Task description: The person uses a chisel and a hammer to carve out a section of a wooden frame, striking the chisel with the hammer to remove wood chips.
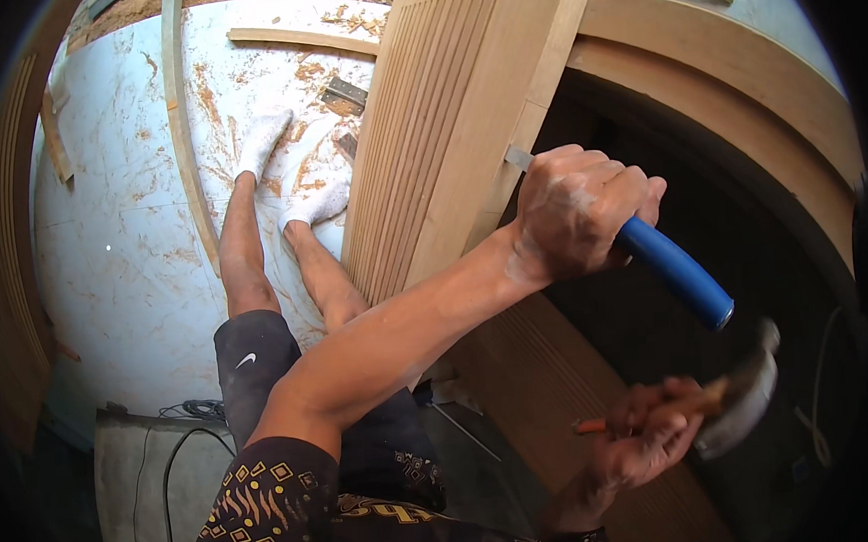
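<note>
My left hand is wrapped round a chisel with a blue handle. Its short visible length of flat metal blade meets the narrow edge of a grooved wooden door panel, which stands tilted in front of me. The blade's tip cannot be made out. Lower right, my right hand is closed on a hammer, whose metal head is smeared by motion and sits below the chisel's butt end, apart from it. A thin orange stick, perhaps a pencil, pokes out beside the right fingers.
Wood shavings lie on the white floor sheet round my feet. A long wooden strip and a dark metal piece rest there. Curved-looking timber boards stand at the far right; another grooved panel is at the left. Cables lie lower left.
</note>
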Action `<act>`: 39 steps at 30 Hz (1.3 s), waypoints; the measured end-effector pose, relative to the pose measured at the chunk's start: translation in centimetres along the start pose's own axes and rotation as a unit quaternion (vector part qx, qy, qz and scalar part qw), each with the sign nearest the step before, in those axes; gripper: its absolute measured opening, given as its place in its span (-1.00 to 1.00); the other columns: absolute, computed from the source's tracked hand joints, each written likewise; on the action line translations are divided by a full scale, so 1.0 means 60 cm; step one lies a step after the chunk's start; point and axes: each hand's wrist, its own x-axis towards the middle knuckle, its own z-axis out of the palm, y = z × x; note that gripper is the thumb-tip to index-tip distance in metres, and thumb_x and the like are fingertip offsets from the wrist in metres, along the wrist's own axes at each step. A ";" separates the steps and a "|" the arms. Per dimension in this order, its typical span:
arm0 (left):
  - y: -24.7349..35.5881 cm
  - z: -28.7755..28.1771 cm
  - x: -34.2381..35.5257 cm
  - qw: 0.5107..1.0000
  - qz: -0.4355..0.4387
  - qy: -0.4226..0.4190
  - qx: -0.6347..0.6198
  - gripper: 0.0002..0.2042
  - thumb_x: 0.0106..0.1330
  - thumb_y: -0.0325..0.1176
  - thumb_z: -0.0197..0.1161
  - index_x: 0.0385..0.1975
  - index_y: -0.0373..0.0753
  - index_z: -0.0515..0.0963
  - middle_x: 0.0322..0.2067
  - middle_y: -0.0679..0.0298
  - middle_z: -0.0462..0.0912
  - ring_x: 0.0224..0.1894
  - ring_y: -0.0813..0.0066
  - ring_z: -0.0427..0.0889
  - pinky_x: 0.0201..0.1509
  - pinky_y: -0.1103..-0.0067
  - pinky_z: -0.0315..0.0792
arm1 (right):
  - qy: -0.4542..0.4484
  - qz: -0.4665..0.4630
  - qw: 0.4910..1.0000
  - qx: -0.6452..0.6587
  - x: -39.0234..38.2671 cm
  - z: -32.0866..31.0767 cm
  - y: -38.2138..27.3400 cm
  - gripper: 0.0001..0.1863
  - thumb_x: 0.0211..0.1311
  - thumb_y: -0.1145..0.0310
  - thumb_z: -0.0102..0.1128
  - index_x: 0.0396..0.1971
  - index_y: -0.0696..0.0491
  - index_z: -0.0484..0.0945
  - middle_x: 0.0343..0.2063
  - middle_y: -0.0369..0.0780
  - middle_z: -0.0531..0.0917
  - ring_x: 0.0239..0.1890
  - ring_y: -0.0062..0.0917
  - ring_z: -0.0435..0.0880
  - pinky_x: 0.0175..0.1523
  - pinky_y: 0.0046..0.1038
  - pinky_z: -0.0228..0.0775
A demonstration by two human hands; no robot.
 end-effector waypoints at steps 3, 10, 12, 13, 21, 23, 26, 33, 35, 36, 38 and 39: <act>0.000 0.000 -0.003 1.000 -0.003 0.000 0.002 -0.63 0.16 -0.47 0.28 -0.80 -0.16 0.26 -0.85 0.25 0.30 -0.83 0.32 0.34 -0.71 0.47 0.18 | -0.049 0.013 0.997 -0.062 0.009 -0.015 0.006 -0.46 0.40 -0.02 0.15 -0.03 0.21 0.36 -0.60 -0.31 0.40 -0.70 -0.75 0.27 -0.71 -0.72 0.15; -0.002 -0.003 0.001 1.000 -0.010 -0.014 0.012 -0.63 0.20 -0.45 0.27 -0.80 -0.17 0.28 -0.85 0.23 0.32 -0.83 0.30 0.37 -0.71 0.44 0.21 | -0.033 0.058 0.989 -0.130 0.016 -0.004 -0.006 -0.42 0.33 -0.07 0.23 -0.07 0.20 0.41 -0.63 -0.33 0.39 -0.71 -0.77 0.28 -0.72 -0.71 0.14; -0.003 -0.003 0.007 1.000 -0.022 -0.016 0.007 -0.63 0.23 -0.44 0.26 -0.79 -0.17 0.29 -0.85 0.22 0.33 -0.82 0.28 0.39 -0.71 0.43 0.23 | -0.034 0.061 0.992 -0.105 0.018 -0.006 0.000 -0.38 0.30 -0.13 0.24 -0.07 0.19 0.40 -0.63 -0.34 0.38 -0.72 -0.78 0.26 -0.73 -0.71 0.15; 0.000 -0.003 0.011 0.999 -0.033 -0.016 0.006 -0.63 0.24 -0.43 0.26 -0.79 -0.17 0.29 -0.85 0.21 0.33 -0.82 0.28 0.40 -0.71 0.43 0.23 | -0.022 0.065 0.994 -0.089 0.017 -0.004 -0.001 -0.36 0.28 -0.15 0.26 -0.07 0.18 0.39 -0.64 -0.34 0.37 -0.72 -0.78 0.26 -0.73 -0.71 0.15; 0.009 -0.001 -0.026 0.996 0.064 -0.049 0.028 -0.65 0.06 -0.44 0.37 -0.80 -0.11 0.31 -0.82 0.33 0.27 -0.79 0.43 0.30 -0.68 0.50 0.12 | -0.009 0.038 0.999 -0.007 -0.001 0.003 0.021 -0.48 0.40 -0.02 0.18 -0.06 0.20 0.40 -0.59 -0.35 0.36 -0.66 -0.80 0.26 -0.68 -0.74 -0.02; 0.010 -0.002 -0.029 0.996 0.070 -0.052 0.014 -0.65 0.06 -0.44 0.38 -0.81 -0.12 0.30 -0.82 0.33 0.27 -0.80 0.43 0.30 -0.67 0.50 0.12 | 0.004 0.036 0.999 0.009 0.000 0.017 0.014 -0.47 0.38 -0.04 0.19 -0.07 0.19 0.40 -0.59 -0.35 0.36 -0.65 -0.79 0.26 -0.67 -0.74 -0.02; -0.001 0.002 -0.019 0.997 0.072 -0.040 -0.001 -0.65 0.06 -0.45 0.38 -0.80 -0.14 0.31 -0.83 0.32 0.29 -0.80 0.42 0.32 -0.67 0.50 0.11 | 0.005 0.026 0.999 0.024 0.001 -0.001 0.026 -0.45 0.33 -0.07 0.24 -0.06 0.15 0.39 -0.61 -0.34 0.35 -0.67 -0.77 0.27 -0.66 -0.72 0.05; -0.008 0.007 -0.009 0.998 0.059 -0.025 -0.006 -0.66 0.07 -0.45 0.40 -0.79 -0.15 0.33 -0.84 0.31 0.29 -0.80 0.41 0.32 -0.67 0.51 0.11 | 0.006 0.063 0.997 0.041 0.003 -0.006 0.024 -0.44 0.27 -0.08 0.31 -0.12 0.13 0.38 -0.63 -0.34 0.35 -0.67 -0.76 0.28 -0.63 -0.72 0.06; -0.008 0.003 -0.014 0.998 0.061 -0.035 0.002 -0.66 0.07 -0.45 0.40 -0.78 -0.15 0.33 -0.84 0.32 0.28 -0.80 0.41 0.32 -0.68 0.51 0.10 | -0.002 0.060 0.997 0.044 0.003 -0.005 0.024 -0.43 0.27 -0.08 0.31 -0.12 0.13 0.38 -0.64 -0.33 0.35 -0.67 -0.76 0.28 -0.63 -0.72 0.06; -0.008 0.003 -0.015 0.997 0.062 -0.035 0.002 -0.66 0.07 -0.45 0.40 -0.78 -0.15 0.33 -0.84 0.32 0.28 -0.80 0.41 0.31 -0.68 0.51 0.10 | -0.006 0.058 0.997 0.045 0.004 -0.004 0.023 -0.43 0.27 -0.08 0.31 -0.12 0.13 0.38 -0.64 -0.33 0.35 -0.67 -0.77 0.29 -0.63 -0.72 0.06; -0.009 0.002 -0.014 0.997 0.065 -0.034 0.000 -0.66 0.07 -0.45 0.40 -0.78 -0.15 0.33 -0.84 0.32 0.27 -0.80 0.42 0.31 -0.68 0.51 0.10 | -0.001 0.061 0.997 0.042 0.003 -0.001 0.021 -0.42 0.27 -0.09 0.31 -0.12 0.14 0.38 -0.64 -0.33 0.36 -0.67 -0.76 0.30 -0.63 -0.72 0.07; -0.009 0.002 -0.014 0.997 0.064 -0.032 0.000 -0.66 0.07 -0.45 0.40 -0.78 -0.15 0.33 -0.84 0.33 0.27 -0.80 0.42 0.31 -0.68 0.51 0.10 | 0.001 0.062 0.997 0.041 0.002 -0.001 0.020 -0.42 0.27 -0.10 0.31 -0.12 0.14 0.38 -0.64 -0.32 0.36 -0.67 -0.76 0.30 -0.63 -0.72 0.07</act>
